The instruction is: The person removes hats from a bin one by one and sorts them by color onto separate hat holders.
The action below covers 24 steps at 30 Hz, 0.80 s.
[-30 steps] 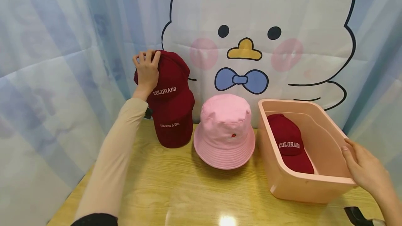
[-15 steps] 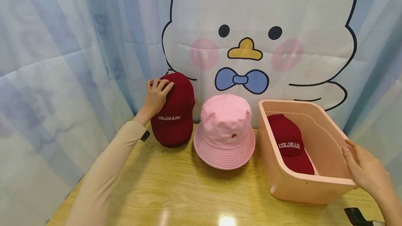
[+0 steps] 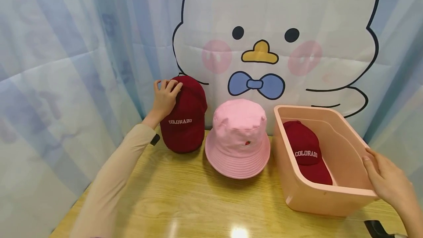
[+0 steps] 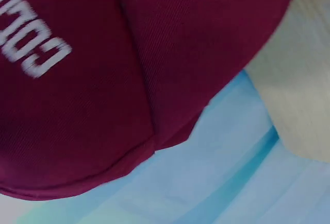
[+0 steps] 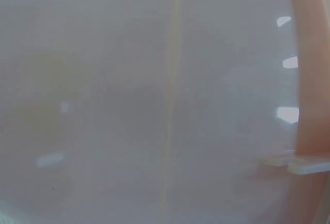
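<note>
In the head view my left hand [image 3: 165, 98] grips the upper left side of a maroon baseball cap [image 3: 185, 135], fingers bent over its crown. White COLORADO lettering faces forward, and the brim points down at the table. The left wrist view shows the same cap [image 4: 77, 110] close up, with the hand outside that picture. My right hand [image 3: 390, 175] holds the right rim of a peach plastic bin [image 3: 314, 197]. A second COLORADO baseball cap [image 3: 302, 142] lies inside, against the bin's left wall. The right wrist view shows only table and the bin's side [image 5: 312, 80].
A pink bucket hat [image 3: 238, 139] with a small strawberry stands between the maroon cap and the bin. Behind everything hangs a blue and white curtain [image 3: 132, 61] with a cartoon bird. The wooden table [image 3: 198, 205] stretches toward me in front.
My left hand has lowered a raised baseball cap over another one standing on the table, so one COLORADO front now shows there. The right hand keeps its hold on the bin.
</note>
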Motion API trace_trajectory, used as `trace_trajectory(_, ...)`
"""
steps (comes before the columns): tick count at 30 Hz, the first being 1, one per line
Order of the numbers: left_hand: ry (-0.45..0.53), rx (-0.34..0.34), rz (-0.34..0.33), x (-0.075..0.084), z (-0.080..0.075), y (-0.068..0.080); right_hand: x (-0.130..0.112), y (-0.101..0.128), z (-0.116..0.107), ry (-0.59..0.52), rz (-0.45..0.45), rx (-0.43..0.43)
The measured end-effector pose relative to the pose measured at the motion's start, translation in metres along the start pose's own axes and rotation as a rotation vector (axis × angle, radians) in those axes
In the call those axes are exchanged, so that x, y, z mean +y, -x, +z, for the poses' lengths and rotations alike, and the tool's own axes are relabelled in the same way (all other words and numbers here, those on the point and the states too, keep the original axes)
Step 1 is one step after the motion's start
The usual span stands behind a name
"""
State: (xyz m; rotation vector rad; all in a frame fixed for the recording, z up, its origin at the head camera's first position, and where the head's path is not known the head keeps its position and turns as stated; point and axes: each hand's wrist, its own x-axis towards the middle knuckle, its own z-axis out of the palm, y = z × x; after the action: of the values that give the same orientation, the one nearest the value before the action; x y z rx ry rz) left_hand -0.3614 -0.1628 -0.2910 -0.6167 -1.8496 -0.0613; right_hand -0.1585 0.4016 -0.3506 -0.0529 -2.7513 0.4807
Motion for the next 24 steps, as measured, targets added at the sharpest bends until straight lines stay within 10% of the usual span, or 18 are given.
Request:
trace_trajectory(8,-0.099,0.083,-0.135,-0.007,0.015,-0.017,-0.001,0.001,0.0,0.005,0.012,-0.01)
trace_trajectory(16,0.051,-0.068,-0.006,-0.003,0.009,0.015,0.0,0.0,0.002,0.009,0.006,-0.022)
trace_trajectory(24,0.147,-0.15,-0.057,-0.002,-0.003,0.028,-0.004,-0.001,-0.002,0.055,0.014,0.027)
